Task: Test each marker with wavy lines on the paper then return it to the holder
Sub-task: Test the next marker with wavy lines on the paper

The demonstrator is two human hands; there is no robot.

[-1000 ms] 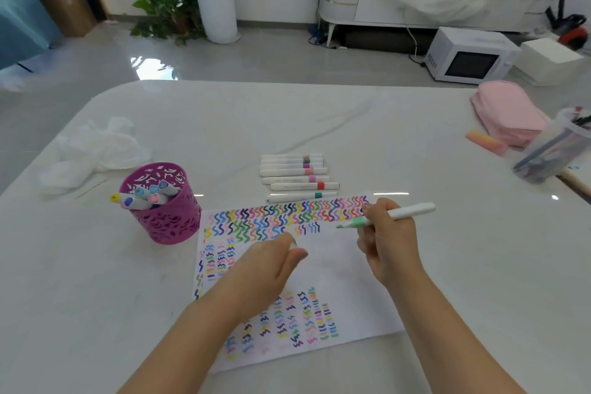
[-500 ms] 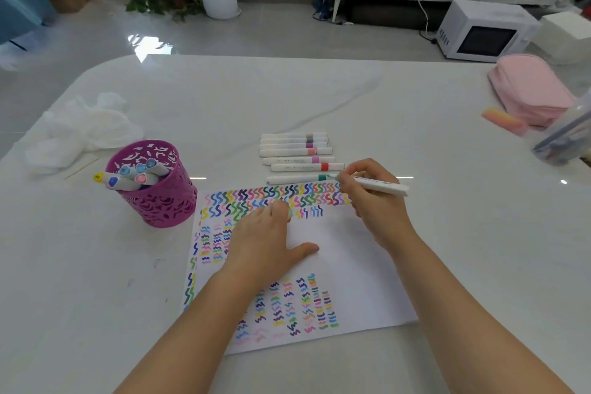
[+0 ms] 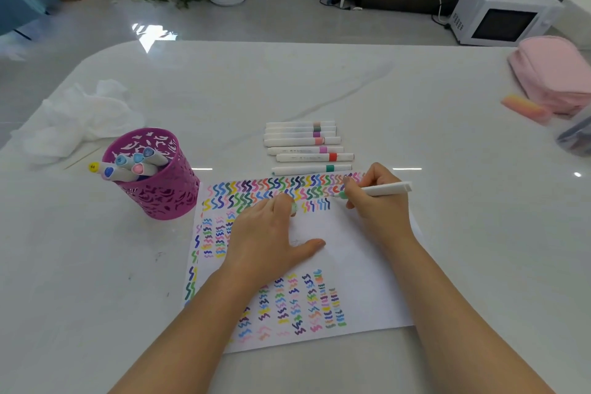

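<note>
A white sheet of paper (image 3: 335,243) covered with rows of coloured wavy lines lies on the table. My right hand (image 3: 377,205) grips a white marker (image 3: 388,189) with a light green tip; the tip touches the paper beside the last blue squiggles. My left hand (image 3: 271,233) rests on the paper and holds a small pale green cap (image 3: 293,208) in its fingers. A purple cut-out holder (image 3: 153,176) with several markers stands to the left of the paper. Several capped markers (image 3: 307,147) lie in a row just beyond the paper.
Crumpled white plastic (image 3: 76,118) lies at the far left of the white table (image 3: 447,233). At the right edge sit a pink pouch (image 3: 553,73), an orange-pink eraser (image 3: 524,107) and a clear container (image 3: 575,134). A microwave (image 3: 502,14) stands on the floor beyond.
My right hand brought the marker down from the air to the paper, tip now at the third row of squiggles. My left hand came down onto the sheet. The camera tilted downward.
</note>
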